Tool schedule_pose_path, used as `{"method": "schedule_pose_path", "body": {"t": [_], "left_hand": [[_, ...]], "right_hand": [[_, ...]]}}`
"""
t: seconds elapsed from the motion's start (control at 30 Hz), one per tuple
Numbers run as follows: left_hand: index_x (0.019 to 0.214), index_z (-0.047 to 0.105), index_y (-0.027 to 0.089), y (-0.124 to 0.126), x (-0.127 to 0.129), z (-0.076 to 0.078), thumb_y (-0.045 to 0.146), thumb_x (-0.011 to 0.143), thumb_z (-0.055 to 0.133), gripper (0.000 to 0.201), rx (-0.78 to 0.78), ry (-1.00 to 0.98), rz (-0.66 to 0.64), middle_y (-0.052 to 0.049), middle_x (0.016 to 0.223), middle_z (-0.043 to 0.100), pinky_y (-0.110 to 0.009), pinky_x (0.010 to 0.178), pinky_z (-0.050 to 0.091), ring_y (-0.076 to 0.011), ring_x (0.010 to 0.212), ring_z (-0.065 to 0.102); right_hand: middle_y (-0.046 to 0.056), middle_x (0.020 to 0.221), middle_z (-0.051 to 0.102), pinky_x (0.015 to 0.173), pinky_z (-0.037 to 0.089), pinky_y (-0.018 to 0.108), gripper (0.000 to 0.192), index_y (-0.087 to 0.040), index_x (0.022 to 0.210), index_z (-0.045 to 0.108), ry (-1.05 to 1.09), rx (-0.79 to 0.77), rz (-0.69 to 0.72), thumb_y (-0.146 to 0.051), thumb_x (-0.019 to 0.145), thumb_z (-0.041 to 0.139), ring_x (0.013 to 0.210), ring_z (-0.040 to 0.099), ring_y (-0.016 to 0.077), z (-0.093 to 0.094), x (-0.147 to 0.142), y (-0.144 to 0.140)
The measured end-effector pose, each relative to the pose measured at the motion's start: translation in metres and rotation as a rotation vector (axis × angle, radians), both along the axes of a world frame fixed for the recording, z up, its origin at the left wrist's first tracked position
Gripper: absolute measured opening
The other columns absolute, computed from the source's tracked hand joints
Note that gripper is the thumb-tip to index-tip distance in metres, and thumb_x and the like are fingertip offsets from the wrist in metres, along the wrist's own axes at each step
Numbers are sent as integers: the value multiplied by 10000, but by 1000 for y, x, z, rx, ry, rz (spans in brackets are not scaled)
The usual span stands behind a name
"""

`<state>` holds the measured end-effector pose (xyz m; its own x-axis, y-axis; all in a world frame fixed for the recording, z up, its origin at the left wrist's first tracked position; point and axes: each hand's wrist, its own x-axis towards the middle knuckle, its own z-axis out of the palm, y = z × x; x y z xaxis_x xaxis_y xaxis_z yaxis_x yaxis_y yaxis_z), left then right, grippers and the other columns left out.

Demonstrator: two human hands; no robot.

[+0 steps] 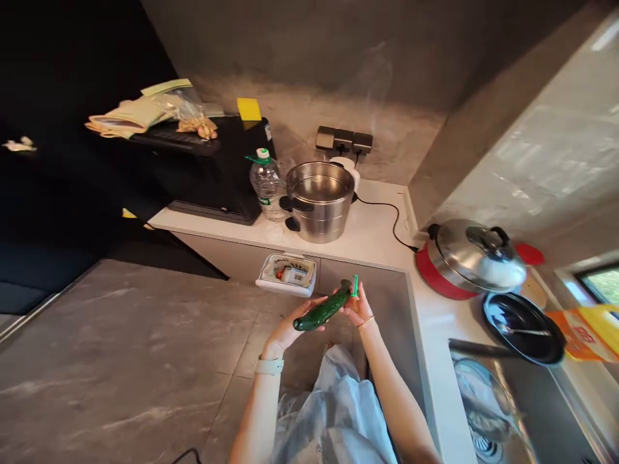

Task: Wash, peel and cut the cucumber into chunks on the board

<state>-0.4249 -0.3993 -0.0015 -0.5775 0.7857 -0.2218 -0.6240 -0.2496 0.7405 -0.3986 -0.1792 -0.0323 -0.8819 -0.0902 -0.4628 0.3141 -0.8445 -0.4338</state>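
Cucumber [319,314] is gripped in the left hand [289,327], tilted, its far end toward the right, above the floor [145,348] and nearer than the bin. Green peeler [355,285] is gripped in the right hand [358,310], just beside that far end; blade contact cannot be told. Skin looks dark and whole on the visible side, so peeling is judged to be barely begun, if at all. For a stroke, a steady left grip and the blade laid along the skin would be called for, fingers kept clear.

Containers: white bin [264,284] is set against the cabinet front [382,283], packaging [294,276] held inside. On the tabletop [377,241], steel pot [322,219] is left uncovered; contents unclear. Clear bottle [267,187], capped, is placed just left of it; fill cannot be judged. Far right, pan [459,251] is lidded, contents hidden. Nearer, utensil [529,332] is held in black pan [532,348]. Glassy vessel [478,383] is seen in the sink [536,412].
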Motion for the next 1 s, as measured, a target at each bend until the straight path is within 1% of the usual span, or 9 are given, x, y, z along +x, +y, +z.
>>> {"method": "schedule_pose_path", "body": {"t": [0.1,0.2,0.3,0.43,0.53,0.73,0.8,0.9,1.0], "left_hand": [[1387,471,236,-18,-26,11,545,895,460,581,-51,-52,4,-113,1101,669,-324,589,509,-219,727,646],[1444,368,263,-31,-42,15,556,878,488,649,-122,-148,25,-78,1008,664,-273,487,445,-184,615,607],[1450,352,259,-42,-58,9,506,873,535,654,-202,-259,123,-62,932,656,-242,465,391,-141,560,555],[1420,410,265,-66,-88,-10,490,856,559,625,-157,-363,169,-52,850,650,-236,451,342,-128,534,499],[1387,448,303,-94,-116,-26,446,827,592,596,-130,-427,155,-47,854,648,-220,430,304,-121,532,483],[1203,589,269,-145,-168,-60,524,808,583,470,-135,-583,-3,-44,795,638,-212,378,209,-92,459,403],[1067,645,214,-149,-181,-71,556,822,553,431,-146,-577,-46,-57,792,642,-221,386,216,-90,462,394],[839,673,159,-150,-193,-82,601,838,491,478,-170,-522,-106,-66,671,615,-255,412,259,-97,446,377],[862,690,177,-151,-199,-85,552,820,539,407,-197,-483,-59,-41,609,596,-285,448,316,-113,434,383]], "right_hand": [[36,811,705,718,542,336,539,-219,795,655,-45,9,195,-688,869,400,774,661,173,-8,-55,-16],[43,796,705,698,532,309,562,-198,807,645,-105,29,340,-665,902,347,752,662,165,-16,-101,-34],[44,781,701,730,517,307,540,-189,783,633,-156,52,449,-639,912,363,745,660,161,-25,-139,-57],[44,800,699,784,501,326,469,-185,837,642,-182,117,505,-640,832,530,787,664,177,-39,-177,-90],[49,807,699,802,498,358,433,-180,859,652,-223,193,460,-594,732,683,802,660,194,-49,-193,-109],[-21,650,652,700,460,268,339,-187,652,655,-351,684,72,-484,592,807,669,582,119,-54,-192,-131],[-28,556,600,636,443,254,373,-175,575,641,-271,713,91,-508,575,808,583,538,105,-45,-192,-147],[-19,566,608,589,440,249,390,-160,588,663,-100,640,199,-526,598,797,550,522,99,-28,-198,-178],[-11,580,625,546,447,243,387,-156,627,681,21,596,286,-533,650,765,539,545,108,-17,-205,-207]]}}
